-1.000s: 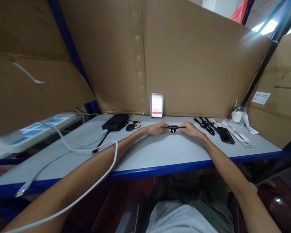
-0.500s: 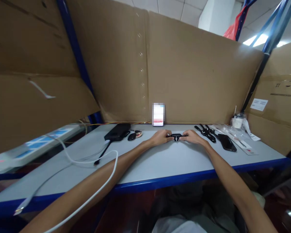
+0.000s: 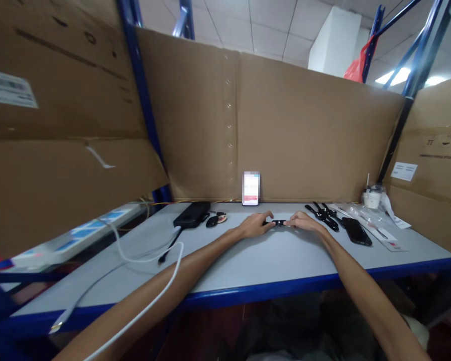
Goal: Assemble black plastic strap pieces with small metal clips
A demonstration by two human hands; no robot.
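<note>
The black piece (image 3: 279, 223) lies directly between the two hands, to the right of the left hand (image 3: 256, 224) and to the left of the right hand (image 3: 304, 220), low over the table (image 3: 248, 260) or resting on it; which of the two cannot be told. Its long axis runs left to right, roughly along the line from one hand to the other and across the reach of the arms. Neither hand is clearly nearer, as each has fingertips at one end. The left hand is partly open, thumb and forefinger curved with a gap between them around the left end; whether they grip it is too small to tell. The right hand is more closed, fingers bent and gathered at the right end, though how firmly they hold, if at all, does not show. One end of the piece points left and the other right, and a small pale mark shows on the side facing near; which end is its front cannot be made out. The upright phone (image 3: 251, 188) stands beyond it, far and a little left, while the watches (image 3: 325, 218) lie apart to the right.
</note>
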